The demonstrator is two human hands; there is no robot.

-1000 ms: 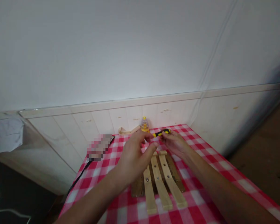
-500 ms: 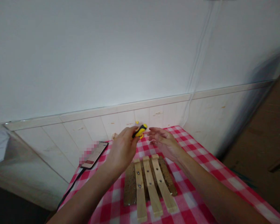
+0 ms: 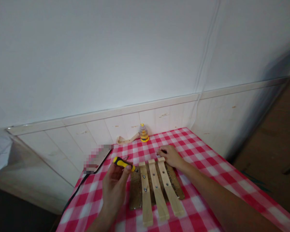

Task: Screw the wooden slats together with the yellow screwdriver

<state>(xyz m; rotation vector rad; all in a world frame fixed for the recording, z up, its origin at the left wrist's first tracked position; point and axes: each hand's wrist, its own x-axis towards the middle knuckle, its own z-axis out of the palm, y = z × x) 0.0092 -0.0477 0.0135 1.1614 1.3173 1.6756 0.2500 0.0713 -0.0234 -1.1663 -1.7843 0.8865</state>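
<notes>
My left hand (image 3: 116, 182) is closed around a yellow and black screwdriver (image 3: 124, 163), its metal tip pointing right, by the upper part of the left wooden strip. Three pale wooden strips (image 3: 161, 206) lie side by side across a brown board (image 3: 135, 196), each with a raised block at its far end. Two screws (image 3: 145, 189) stick up from the left strip; the other two strips show dark spots at holes. Just beyond the right strip's far end is my right hand (image 3: 171, 156), fingers curled together. Whatever its fingertips hold, if anything, cannot be made out.
A clear cone-shaped case (image 3: 144, 132) with a yellow base stands by the wall, beside another wooden strip (image 3: 128, 140). A phone (image 3: 100, 159) with a black cable (image 3: 77, 190) lies at the left edge of the checked tablecloth (image 3: 195, 190).
My left hand has come down and toward me with the screwdriver, whose tip now points at the left strip. My right hand has lowered and its fingers have curled. The cone-shaped case is uncovered.
</notes>
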